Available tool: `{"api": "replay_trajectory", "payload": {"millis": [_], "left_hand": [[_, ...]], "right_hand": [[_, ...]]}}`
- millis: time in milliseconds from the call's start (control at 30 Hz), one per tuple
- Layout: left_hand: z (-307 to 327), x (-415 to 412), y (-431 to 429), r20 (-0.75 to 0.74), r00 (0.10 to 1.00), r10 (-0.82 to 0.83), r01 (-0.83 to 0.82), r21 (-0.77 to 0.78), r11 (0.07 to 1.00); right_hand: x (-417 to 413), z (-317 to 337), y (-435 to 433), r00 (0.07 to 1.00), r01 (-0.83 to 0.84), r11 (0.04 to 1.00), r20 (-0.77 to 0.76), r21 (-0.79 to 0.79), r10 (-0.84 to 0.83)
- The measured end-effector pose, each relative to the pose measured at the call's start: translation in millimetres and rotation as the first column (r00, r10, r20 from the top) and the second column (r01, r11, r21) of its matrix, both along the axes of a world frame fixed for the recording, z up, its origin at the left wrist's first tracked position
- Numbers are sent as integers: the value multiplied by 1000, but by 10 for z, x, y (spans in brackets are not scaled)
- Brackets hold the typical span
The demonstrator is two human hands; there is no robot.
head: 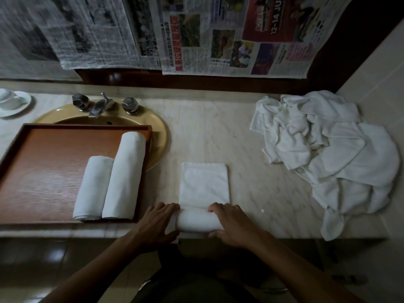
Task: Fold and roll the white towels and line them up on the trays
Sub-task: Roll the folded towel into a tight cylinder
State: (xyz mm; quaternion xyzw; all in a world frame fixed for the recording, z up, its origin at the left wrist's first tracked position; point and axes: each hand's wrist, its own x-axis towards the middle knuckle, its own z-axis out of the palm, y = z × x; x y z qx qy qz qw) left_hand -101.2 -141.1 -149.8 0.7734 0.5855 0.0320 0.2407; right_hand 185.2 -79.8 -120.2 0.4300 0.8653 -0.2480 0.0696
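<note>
Both hands, left hand [158, 221] and right hand [231, 224], curl around the half-rolled folded towel [203, 189] at the counter's near edge (right of the tray [43, 171]); uneven pressure would likely skew the roll or loosen it.

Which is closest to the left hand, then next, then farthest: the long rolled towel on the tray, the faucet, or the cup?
From the left hand, which grips the half-rolled towel:
1. The long rolled towel, on the tray just to the hand's left.
2. The faucet, at the back of the sink.
3. The cup, at the far left of the counter.
</note>
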Motion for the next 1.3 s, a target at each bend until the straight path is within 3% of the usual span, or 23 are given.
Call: {"api": "replay_trajectory", "payload": {"millis": [167,300,467,533,633,700,967,1167,1300], "left_hand": [[167,204,-1,34,998,51,-56,139,989],[199,579,11,-51,999,2,13,297,955],[49,697,120,-205,978,-37,78,196,978],[55,661,204,-154,987,-48,71,146,987],[139,605,374,-60,996,-60,62,35,997],[184,581,487,-17,998,-58,58,-3,998],[150,324,461,-27,999,22,-25,-129,991],[153,254,295,158,954,254,-198,-299,933],[179,327,378,252,872,419,-333,-321,886]], "right_hand": [[26,-29,99,993,55,997,-103,-46,-60],[16,-2,264,993,99,992,-63,-80,-104],[-11,29,346,983,176,973,-33,-148,-183],[-5,27,282,973,217,974,-67,-61,-221],[-45,-1,100,981,159,976,-132,152,-139],[-92,-41,36,989,114,971,-116,208,-91],[-118,170,222,997,73,997,3,-23,-73],[-133,142,157,988,155,972,1,-175,-157],[-204,94,53,985,168,976,-59,140,-162]]}}
